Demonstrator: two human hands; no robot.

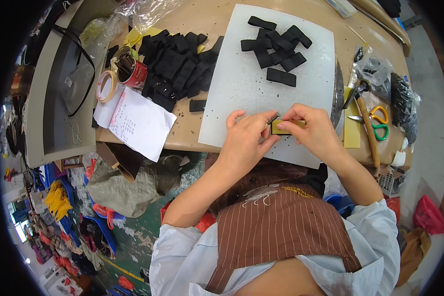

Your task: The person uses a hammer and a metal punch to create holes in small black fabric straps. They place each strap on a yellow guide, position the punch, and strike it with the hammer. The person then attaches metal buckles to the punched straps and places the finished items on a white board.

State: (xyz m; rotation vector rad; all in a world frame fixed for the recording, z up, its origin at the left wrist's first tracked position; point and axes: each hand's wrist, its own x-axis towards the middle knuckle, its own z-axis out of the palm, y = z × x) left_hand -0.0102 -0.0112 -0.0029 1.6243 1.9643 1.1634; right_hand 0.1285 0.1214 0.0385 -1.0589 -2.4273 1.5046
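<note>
Over the near part of a white board (pixel 222 113), both my hands meet at a small yellow card (pixel 278 129) edged with black. My right hand (pixel 314 129) pinches the card between thumb and fingers. My left hand (pixel 245 140) is closed at the card's left end, with a short grey metal tool (pixel 273 118) sticking out between its fingers; its tip is too small to make out. Farther up the board lies a loose pile of short black fabric bands (pixel 276 44). One single black band (pixel 281 77) lies closer to my hands.
A heap of black bands (pixel 175 66) covers the table's left. Nearby are a red can (pixel 134 76) of tools, a tape roll (pixel 106 86) and a notepad (pixel 138 121). Right of the board lie a wooden-handled hammer (pixel 367 126), scissors (pixel 380 123) and plastic-wrapped black bundles (pixel 402 106).
</note>
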